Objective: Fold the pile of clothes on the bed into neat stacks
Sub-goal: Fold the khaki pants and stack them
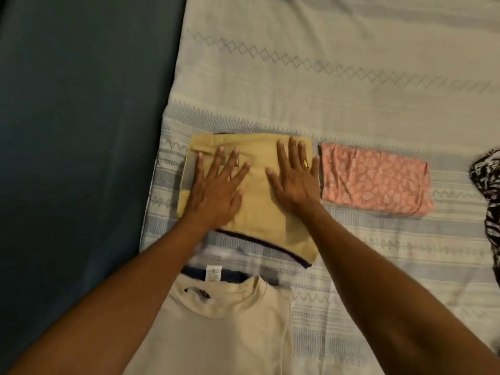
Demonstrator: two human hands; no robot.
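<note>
Flat and spread, both hands press palm-down on a folded yellow garment (266,215), fingers straight and apart, nothing pinched: the left hand (216,196) covers its 9 o'clock half and the right hand (296,185) its 3 o'clock half, fingertips pointing toward 12. A gold ring (305,163) sits on one right finger. The yellow garment lies near the middle of the view on a pale striped bedspread (324,77), with a dark purple trim along its 6 o'clock edge. Just beside it at 3 o'clock lies a folded pink patterned cloth (374,181), apart from it by a narrow gap. At 6 o'clock a cream shirt (224,328) lies spread, collar toward 12, over a dark garment with a white label (213,273). A black-and-white garment (489,185) shows at the far 3 o'clock edge, and a dark teal surface (81,131) fills the 9 o'clock side.
</note>
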